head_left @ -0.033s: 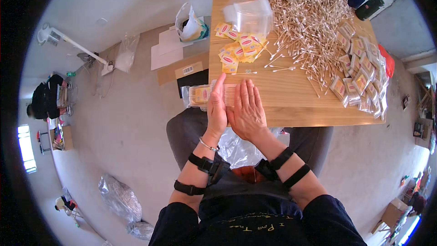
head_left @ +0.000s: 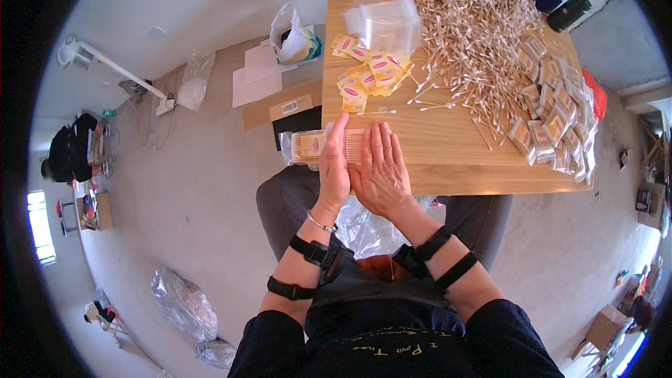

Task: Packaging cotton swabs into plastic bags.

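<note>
A clear plastic packet of cotton swabs (head_left: 302, 144) with a yellow card inside lies at the table's near left corner, its left end past the edge. Edge-on across it stands my left hand (head_left: 334, 161), fingers straight and holding nothing. My right hand (head_left: 382, 171) lies flat, palm down, on the packet's right part, and pale swab sticks show in the narrow gap between the hands. Just beyond my fingertips are a single loose cotton swab (head_left: 376, 112) and several yellow printed cards (head_left: 371, 75). What lies beneath my right palm is hidden.
A big heap of loose cotton swabs (head_left: 476, 17) covers the table's far part. Clear empty bags (head_left: 387, 24) sit at the far left, and filled packets (head_left: 553, 112) pile up on the right. A dark cylinder (head_left: 568, 12) stands at the far right corner. Cardboard (head_left: 283, 107) lies left of the table.
</note>
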A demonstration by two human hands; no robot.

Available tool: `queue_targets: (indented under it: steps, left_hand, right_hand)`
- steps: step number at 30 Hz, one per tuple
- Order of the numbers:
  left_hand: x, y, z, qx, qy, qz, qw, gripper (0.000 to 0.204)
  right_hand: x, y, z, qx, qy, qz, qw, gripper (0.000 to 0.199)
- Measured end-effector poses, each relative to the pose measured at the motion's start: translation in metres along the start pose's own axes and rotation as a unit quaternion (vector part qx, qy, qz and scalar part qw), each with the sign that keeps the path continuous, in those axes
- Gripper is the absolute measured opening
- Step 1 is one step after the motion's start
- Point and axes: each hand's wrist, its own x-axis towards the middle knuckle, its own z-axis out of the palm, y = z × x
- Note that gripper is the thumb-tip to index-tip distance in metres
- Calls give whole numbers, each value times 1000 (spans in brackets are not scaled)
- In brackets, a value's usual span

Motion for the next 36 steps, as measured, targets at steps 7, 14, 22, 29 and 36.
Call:
queue_targets:
  steps: [7, 14, 22, 29, 36]
  left_hand:
    - [3, -1, -3, 31, -45, -5, 998, 84]
    - [0, 2, -5, 51, -36, -8, 998, 79]
    - [3, 31, -60, 367, 84, 69, 924, 47]
    - [12, -24, -115, 289, 17, -63, 955, 63]
    - [12, -27, -101, 110, 13, -116, 987, 68]
  right_hand:
    - [1, -1, 3, 5, 14, 28, 1000, 73]
    - [2, -4, -2, -5, 8, 7, 1000, 73]
    - [1, -4, -2, -11, 8, 11, 1000, 76]
    - [8, -15, -2, 3, 17, -4, 1000, 79]
    - [16, -26, 8, 8, 10, -10, 1000, 80]
